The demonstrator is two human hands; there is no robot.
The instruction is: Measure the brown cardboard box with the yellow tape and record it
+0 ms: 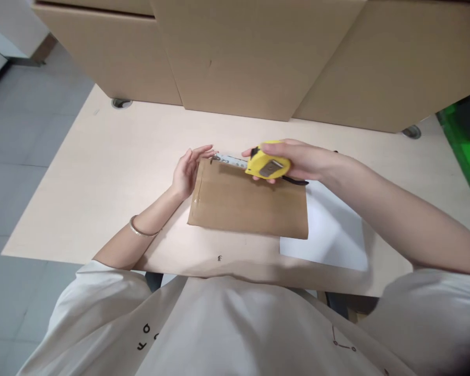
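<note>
My right hand is wrapped round a yellow tape measure with a black wrist strap. A short length of white blade sticks out of it to the left. The blade lies over the far edge of a flat brown cardboard piece on the table. By that piece's far left corner is my left hand, its fingers stretched toward the blade's hooked end. The fingertips are at or very near the hook; whether they touch it I cannot tell.
A white sheet of paper lies partly under the cardboard's right side. Large cardboard boxes stand along the table's back edge. Cable holes sit at the back left and back right. Something green shows at the far right.
</note>
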